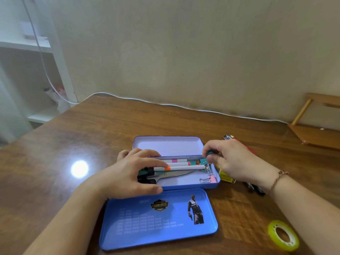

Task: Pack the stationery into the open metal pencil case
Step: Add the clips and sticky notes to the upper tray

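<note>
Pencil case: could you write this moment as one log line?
pencil case open, partly packed | left hand rests on markers | right hand pinches teal item at far end | tape roll outside

A brown wooden desk (92, 140) carried the open blue metal pencil case (187, 184) near its middle, the case's lid (158, 218) lying flat toward the near edge. A yellow-green tape roll (283, 235) sat at the near right, a wooden stand (318, 129) at the far right corner, and 1 white cable (165, 103) ran along the far edge.
</note>
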Motion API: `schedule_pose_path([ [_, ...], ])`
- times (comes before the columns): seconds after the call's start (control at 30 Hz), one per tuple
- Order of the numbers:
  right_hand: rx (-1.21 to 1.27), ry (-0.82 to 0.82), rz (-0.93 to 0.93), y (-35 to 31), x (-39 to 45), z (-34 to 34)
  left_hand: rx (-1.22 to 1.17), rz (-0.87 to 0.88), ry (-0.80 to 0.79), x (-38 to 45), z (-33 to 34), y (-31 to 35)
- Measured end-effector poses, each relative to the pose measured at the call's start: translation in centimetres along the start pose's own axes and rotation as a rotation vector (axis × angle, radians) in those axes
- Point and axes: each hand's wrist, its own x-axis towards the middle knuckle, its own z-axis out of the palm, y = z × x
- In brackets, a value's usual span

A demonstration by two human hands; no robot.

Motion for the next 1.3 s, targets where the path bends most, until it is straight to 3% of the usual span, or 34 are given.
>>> schedule_pose_path([
  [0.37, -0.062, -0.047, -0.074, -0.7, -0.9, 0.5, -0.006, 0.002, 0.003, 0.0, 0.0, 0.0],
  [0.77, -0.122, -0.262, -0.135, -0.2, -0.6, -0.2, -0.022, -0.002, 0.001, 0.0, -0.1, 0.0],
  [1.0, -0.204, -0.222, -0.151, -0.7, -0.9, -0.9, -0.028, 0.051, 0.002, 0.0, -0.1, 0.5],
  [1.2, -0.249, -0.354, -0.136, -0.8, -0.1, -0.7, -0.023, 0.045, -0.029, 0.0, -0.3, 0.7],
  [1.3, -0.239, -0.284, -0.175, -0.4, -0.1, -0.4, -0.034, 0.033, -0.039, 0.0, -0.3, 0.7],
])
